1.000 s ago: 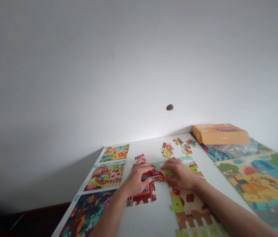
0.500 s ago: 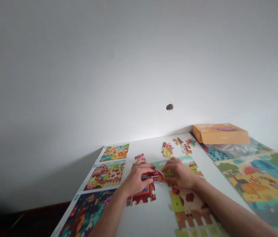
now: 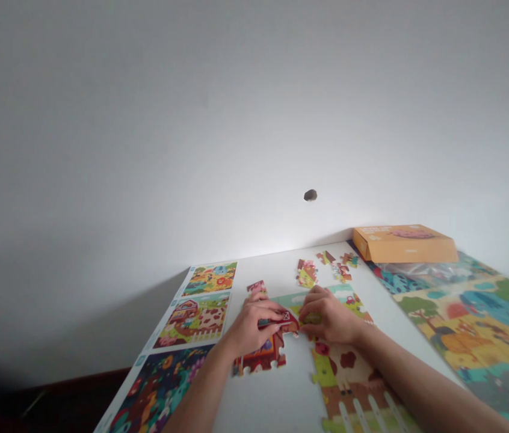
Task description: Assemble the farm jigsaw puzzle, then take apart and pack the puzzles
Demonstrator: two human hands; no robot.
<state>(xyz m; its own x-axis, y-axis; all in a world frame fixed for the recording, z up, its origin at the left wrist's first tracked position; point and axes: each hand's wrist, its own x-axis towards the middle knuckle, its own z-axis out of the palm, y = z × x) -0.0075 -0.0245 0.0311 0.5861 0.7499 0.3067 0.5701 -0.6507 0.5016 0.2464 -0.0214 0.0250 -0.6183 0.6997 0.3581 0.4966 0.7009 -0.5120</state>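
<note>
My left hand (image 3: 251, 328) lies over the red barn section, its thumb and fingers closed on a red barn-roof puzzle piece (image 3: 287, 319). Below it, more joined barn pieces (image 3: 263, 356) show a knobbed lower edge. My right hand (image 3: 329, 317) has its fingers curled together on a green puzzle piece (image 3: 311, 317) just right of the roof, partly hidden by the fingertips. The joined cow section (image 3: 348, 367) extends under and below my right forearm. A strip of sky pieces (image 3: 295, 298) runs behind both hands.
Loose puzzle pieces (image 3: 307, 273) lie toward the wall, and a pink one (image 3: 256, 287) is behind my left hand. A picture sheet (image 3: 200, 319) lies at left. To the right are an orange box (image 3: 410, 246), clear plastic (image 3: 426, 272) and a large animal picture (image 3: 475, 325).
Both hands stay in nearly the same place. My right hand has shifted very slightly right, and the fingers of my left hand have moved a little on the roof piece.
</note>
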